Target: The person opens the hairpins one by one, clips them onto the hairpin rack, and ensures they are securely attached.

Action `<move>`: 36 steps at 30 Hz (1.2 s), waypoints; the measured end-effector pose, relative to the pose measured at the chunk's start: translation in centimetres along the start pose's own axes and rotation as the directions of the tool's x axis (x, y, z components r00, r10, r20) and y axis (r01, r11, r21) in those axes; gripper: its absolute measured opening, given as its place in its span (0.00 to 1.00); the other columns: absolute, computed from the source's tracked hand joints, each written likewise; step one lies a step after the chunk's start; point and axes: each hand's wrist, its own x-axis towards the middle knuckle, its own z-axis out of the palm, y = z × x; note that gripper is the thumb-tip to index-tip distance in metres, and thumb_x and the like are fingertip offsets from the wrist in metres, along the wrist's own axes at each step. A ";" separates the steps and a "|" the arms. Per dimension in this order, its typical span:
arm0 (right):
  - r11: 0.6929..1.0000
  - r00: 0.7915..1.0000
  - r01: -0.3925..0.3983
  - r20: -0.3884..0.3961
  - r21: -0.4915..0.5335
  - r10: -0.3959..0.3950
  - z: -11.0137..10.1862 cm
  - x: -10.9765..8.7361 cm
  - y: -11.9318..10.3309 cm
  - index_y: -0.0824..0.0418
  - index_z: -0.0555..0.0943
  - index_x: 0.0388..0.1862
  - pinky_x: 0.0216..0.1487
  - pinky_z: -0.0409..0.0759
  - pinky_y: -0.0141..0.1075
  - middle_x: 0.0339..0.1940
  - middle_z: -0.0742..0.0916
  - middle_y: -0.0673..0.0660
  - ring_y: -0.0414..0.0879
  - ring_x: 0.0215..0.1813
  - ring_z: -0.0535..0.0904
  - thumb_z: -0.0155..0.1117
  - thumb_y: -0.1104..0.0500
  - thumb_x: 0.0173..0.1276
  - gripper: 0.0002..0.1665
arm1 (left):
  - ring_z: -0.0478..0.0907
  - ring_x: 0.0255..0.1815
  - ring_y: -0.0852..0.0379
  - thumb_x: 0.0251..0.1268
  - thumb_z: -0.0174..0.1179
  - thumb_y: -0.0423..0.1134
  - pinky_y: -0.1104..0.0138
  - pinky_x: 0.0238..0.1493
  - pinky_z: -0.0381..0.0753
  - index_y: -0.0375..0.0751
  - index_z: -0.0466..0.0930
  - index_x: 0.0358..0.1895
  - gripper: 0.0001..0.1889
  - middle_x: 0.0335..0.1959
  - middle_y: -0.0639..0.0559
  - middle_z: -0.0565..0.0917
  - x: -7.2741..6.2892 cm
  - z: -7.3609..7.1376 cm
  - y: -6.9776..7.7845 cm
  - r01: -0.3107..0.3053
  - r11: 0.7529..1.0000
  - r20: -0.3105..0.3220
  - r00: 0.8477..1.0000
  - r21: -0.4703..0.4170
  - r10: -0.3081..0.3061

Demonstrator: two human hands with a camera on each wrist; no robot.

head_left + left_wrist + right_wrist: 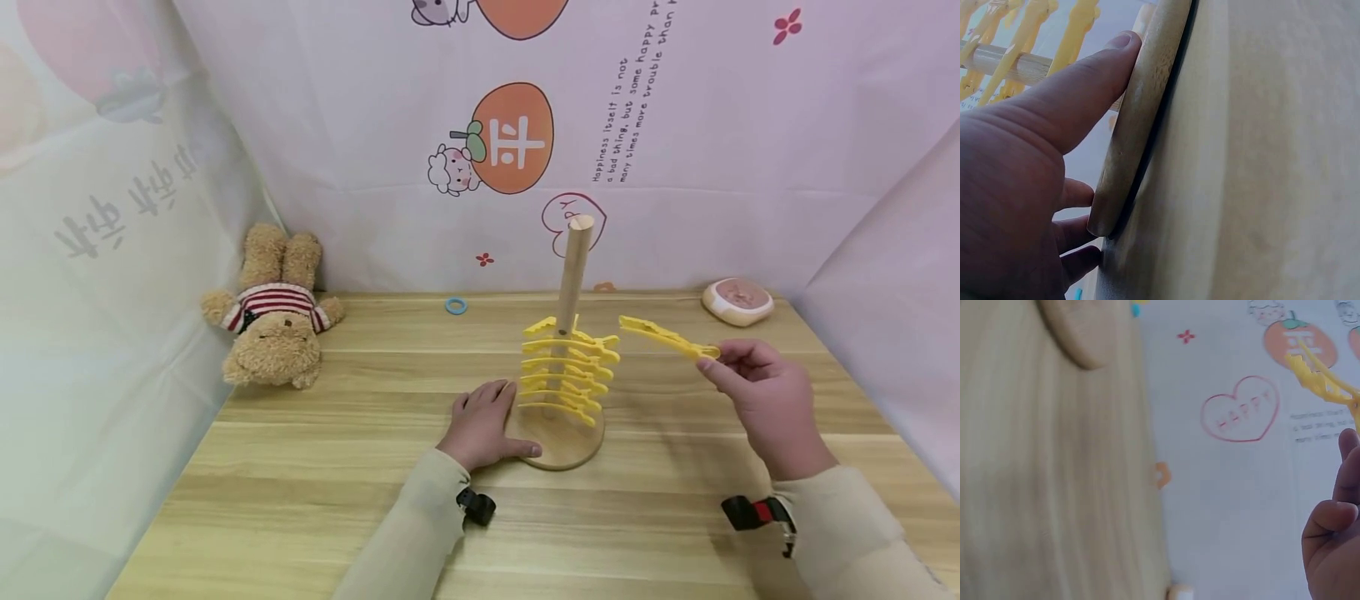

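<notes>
A wooden stand has a round base (566, 450) and an upright pole (573, 279). Several yellow hair clips (592, 372) sit on the lower pole, one above another. My left hand (480, 427) holds the base at its left side: in the left wrist view the thumb (1079, 87) lies along its top, with other fingertips at the rim. To the right of the pole, my right hand (776, 408) pinches one more yellow hair clip (667, 336) by its end, its far tip pointing left toward the pole. In the right wrist view that clip's two arms are spread apart.
A teddy bear (277, 325) in a striped top lies at the back left of the wooden table (337, 500). A small blue ring (456, 306) is near the back edge. At the back right sits a rounded cream-and-pink object (738, 302). Printed white cloth (360, 125) hangs behind.
</notes>
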 end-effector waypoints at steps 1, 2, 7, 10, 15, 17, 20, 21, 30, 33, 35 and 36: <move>0.998 1.000 0.007 0.000 0.060 -0.007 0.1 -0.1 -0.3 0.64 0.84 0.41 0.33 0.79 0.23 0.32 0.87 0.47 0.36 0.33 0.80 0.71 0.72 0.62 0.09 | 0.55 0.79 0.50 0.50 0.66 0.73 0.46 0.73 0.51 0.45 0.55 0.80 0.58 0.78 0.48 0.61 0.0 0.0 0.0 0.000 1.000 0.000 1.000 0.000 0.000; 0.995 1.000 0.017 -0.003 0.099 -0.016 0.2 -0.1 -0.6 0.64 0.84 0.40 0.32 0.80 0.23 0.32 0.87 0.48 0.37 0.33 0.80 0.71 0.73 0.62 0.09 | 0.55 0.79 0.50 0.50 0.67 0.73 0.46 0.73 0.51 0.45 0.55 0.80 0.58 0.78 0.48 0.61 0.0 0.0 0.0 0.000 1.000 0.000 1.000 -0.001 0.000; 0.984 0.998 0.065 -0.022 0.166 -0.062 0.8 -0.4 -1.9 0.68 0.84 0.38 0.30 0.79 0.24 0.30 0.89 0.50 0.38 0.31 0.80 0.69 0.77 0.61 0.09 | 0.55 0.78 0.50 0.50 0.67 0.73 0.46 0.73 0.51 0.45 0.55 0.80 0.58 0.78 0.48 0.61 -0.1 -0.1 0.0 -0.005 1.000 -0.004 1.000 -0.003 0.005; 0.976 0.996 0.092 -0.022 0.200 -0.089 1.4 -0.6 -2.7 0.70 0.84 0.39 0.31 0.79 0.25 0.30 0.89 0.52 0.39 0.31 0.80 0.67 0.79 0.60 0.10 | 0.55 0.79 0.50 0.50 0.67 0.73 0.46 0.73 0.51 0.45 0.55 0.80 0.58 0.78 0.48 0.61 -0.1 -0.1 0.1 -0.005 1.000 -0.002 1.000 -0.007 0.005; 0.964 0.990 0.138 0.008 0.225 -0.143 2.4 -0.8 -3.8 0.73 0.84 0.40 0.32 0.80 0.25 0.30 0.88 0.53 0.40 0.32 0.81 0.67 0.81 0.59 0.12 | 0.54 0.79 0.50 0.50 0.67 0.73 0.46 0.73 0.50 0.45 0.55 0.80 0.58 0.78 0.48 0.61 -0.1 -0.1 0.1 -0.003 1.000 0.003 1.000 -0.008 0.003; 0.960 0.985 0.160 0.030 0.231 -0.171 2.8 -0.9 -4.1 0.75 0.83 0.40 0.32 0.80 0.25 0.30 0.88 0.54 0.40 0.31 0.80 0.66 0.81 0.59 0.11 | 0.54 0.79 0.50 0.50 0.67 0.73 0.46 0.73 0.50 0.45 0.55 0.80 0.58 0.78 0.48 0.61 -0.1 -0.1 0.1 -0.003 1.000 0.005 1.000 -0.008 0.003; 0.956 0.979 0.176 0.055 0.236 -0.194 3.3 -0.8 -4.4 0.77 0.82 0.40 0.32 0.80 0.25 0.29 0.87 0.54 0.41 0.31 0.79 0.66 0.82 0.59 0.11 | 0.54 0.79 0.50 0.50 0.67 0.72 0.46 0.73 0.50 0.45 0.55 0.80 0.58 0.78 0.48 0.60 -0.1 -0.2 0.2 -0.003 1.000 0.008 1.000 -0.012 0.004; 0.957 0.978 0.177 0.063 0.231 -0.197 3.4 -0.8 -4.5 0.77 0.81 0.41 0.32 0.80 0.25 0.30 0.86 0.55 0.41 0.31 0.79 0.66 0.81 0.59 0.11 | 0.54 0.79 0.50 0.50 0.67 0.72 0.46 0.73 0.50 0.45 0.55 0.80 0.58 0.78 0.48 0.60 -0.2 -0.2 0.2 -0.004 1.000 0.007 1.000 -0.014 0.004; 0.980 0.977 0.166 0.115 0.107 -0.178 4.7 -0.7 -4.9 0.74 0.82 0.42 0.31 0.79 0.25 0.30 0.85 0.54 0.41 0.30 0.78 0.70 0.77 0.59 0.12 | 0.54 0.79 0.51 0.50 0.67 0.72 0.45 0.73 0.50 0.45 0.55 0.80 0.58 0.78 0.49 0.61 -0.1 -0.1 0.1 -0.006 1.000 0.005 1.000 -0.016 0.006; 0.980 0.974 0.172 0.132 0.098 -0.184 5.1 -0.7 -4.9 0.74 0.82 0.42 0.29 0.78 0.25 0.30 0.85 0.54 0.41 0.29 0.77 0.71 0.76 0.59 0.12 | 0.53 0.79 0.51 0.50 0.67 0.72 0.46 0.74 0.49 0.45 0.55 0.80 0.58 0.78 0.48 0.60 0.0 -0.1 0.0 -0.008 1.000 0.008 1.000 -0.030 0.008; 0.978 0.970 0.181 0.143 0.103 -0.195 5.3 -0.7 -4.9 0.74 0.82 0.42 0.29 0.78 0.26 0.30 0.85 0.54 0.41 0.29 0.77 0.70 0.77 0.59 0.11 | 0.52 0.79 0.50 0.50 0.68 0.71 0.46 0.75 0.46 0.45 0.54 0.80 0.59 0.79 0.48 0.59 0.1 -0.1 -0.2 -0.017 0.998 0.011 1.000 -0.066 0.018; 0.977 0.969 0.184 0.148 0.107 -0.198 5.4 -0.6 -5.0 0.74 0.82 0.42 0.29 0.78 0.26 0.30 0.85 0.54 0.41 0.29 0.77 0.70 0.77 0.59 0.11 | 0.51 0.80 0.50 0.49 0.69 0.71 0.45 0.75 0.44 0.44 0.54 0.81 0.59 0.79 0.48 0.58 0.1 0.0 -0.2 -0.024 0.996 0.016 1.000 -0.088 0.025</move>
